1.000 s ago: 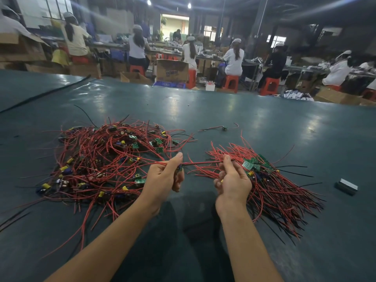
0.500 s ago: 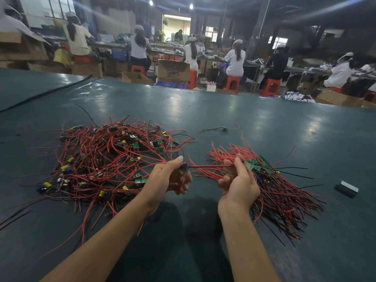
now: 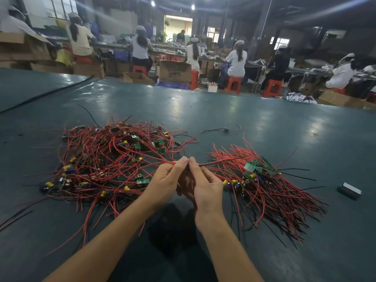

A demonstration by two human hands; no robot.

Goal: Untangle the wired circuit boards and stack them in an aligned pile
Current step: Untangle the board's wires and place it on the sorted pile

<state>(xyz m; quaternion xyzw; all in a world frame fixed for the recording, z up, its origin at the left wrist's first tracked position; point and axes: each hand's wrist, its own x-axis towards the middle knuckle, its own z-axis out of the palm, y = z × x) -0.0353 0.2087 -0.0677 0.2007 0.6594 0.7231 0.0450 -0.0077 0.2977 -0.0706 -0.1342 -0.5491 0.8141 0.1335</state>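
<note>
Pinching one red wire point(image 3: 214, 163), left hand point(image 3: 164, 186) and right hand point(image 3: 205, 188) grips close together; wire runs left-right, pile point(image 3: 264, 180) lies right, nearer right hand.

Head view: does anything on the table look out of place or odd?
One wired board lies alone on the table, beyond the tangled heap and the sorted pile, in neither. A small grey block sits apart at the right, unlike anything else there.

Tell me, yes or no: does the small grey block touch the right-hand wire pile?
No, the grey block lies on bare mat, apart from the right-hand wire pile.
</note>
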